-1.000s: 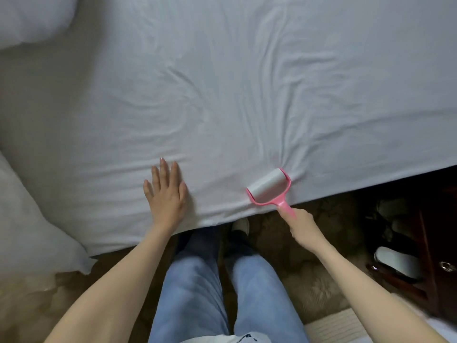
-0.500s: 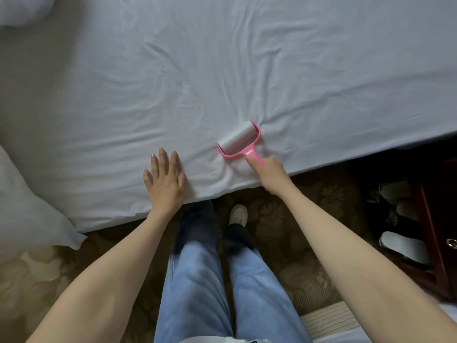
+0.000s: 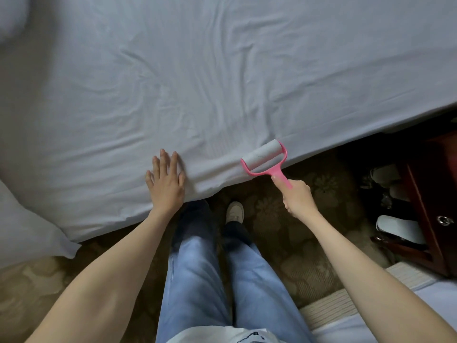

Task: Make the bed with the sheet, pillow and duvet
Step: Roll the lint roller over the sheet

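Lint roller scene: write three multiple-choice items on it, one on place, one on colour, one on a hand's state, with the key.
1. Where is the lint roller?
A. on the sheet at the bed's near edge
B. on the floor
C. on the pillow

2. What colour is its frame?
A. blue
B. pink
C. black

3. How is the left hand?
A. gripping the roller
B. clenched in the air
C. flat on the sheet

Key: 1 A, its drum lies on the white sheet by the edge. 2 B, the frame and handle are pink. 3 C, its straight fingers rest spread on the sheet, while the right hand grips the handle.
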A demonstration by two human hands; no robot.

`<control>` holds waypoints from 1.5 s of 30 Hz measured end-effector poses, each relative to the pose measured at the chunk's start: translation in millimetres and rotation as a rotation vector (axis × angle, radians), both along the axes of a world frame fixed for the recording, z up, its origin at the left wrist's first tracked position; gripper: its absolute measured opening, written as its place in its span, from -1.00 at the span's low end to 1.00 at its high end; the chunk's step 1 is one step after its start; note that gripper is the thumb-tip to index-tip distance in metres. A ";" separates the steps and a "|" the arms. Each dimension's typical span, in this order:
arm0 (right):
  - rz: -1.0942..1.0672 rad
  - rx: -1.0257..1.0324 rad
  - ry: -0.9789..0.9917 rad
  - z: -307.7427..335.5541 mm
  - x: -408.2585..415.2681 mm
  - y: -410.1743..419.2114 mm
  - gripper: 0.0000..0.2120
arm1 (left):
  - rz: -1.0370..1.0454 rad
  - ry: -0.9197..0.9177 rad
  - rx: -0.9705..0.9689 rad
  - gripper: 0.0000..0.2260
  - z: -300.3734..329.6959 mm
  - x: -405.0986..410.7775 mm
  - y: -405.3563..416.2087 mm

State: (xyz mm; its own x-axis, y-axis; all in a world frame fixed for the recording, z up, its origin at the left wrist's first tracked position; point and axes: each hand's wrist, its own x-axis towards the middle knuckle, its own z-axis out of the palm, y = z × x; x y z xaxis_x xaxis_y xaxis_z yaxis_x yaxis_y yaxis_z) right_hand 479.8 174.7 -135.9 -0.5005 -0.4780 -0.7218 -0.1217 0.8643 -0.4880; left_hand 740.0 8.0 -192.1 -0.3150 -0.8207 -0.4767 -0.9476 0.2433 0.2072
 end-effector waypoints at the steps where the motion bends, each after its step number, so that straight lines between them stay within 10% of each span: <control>1: -0.077 0.009 0.001 -0.8 -6.1 2.9 -0.42 | 0.000 0.001 -0.001 -0.50 0.6 -4.4 -1.3; 17: -0.184 -0.068 -0.077 -8.6 -68.1 -176.2 -0.51 | 0.055 0.030 0.110 -0.51 7.2 -35.1 -29.0; 29: -0.225 0.036 -0.148 -14.3 -35.5 -35.8 -0.47 | 0.144 0.038 0.069 -0.51 7.8 -47.2 -20.9; 45: -0.317 0.035 -0.150 -27.2 -103.5 -303.2 -0.46 | 0.218 0.074 -0.015 -0.48 -3.5 -122.2 -152.6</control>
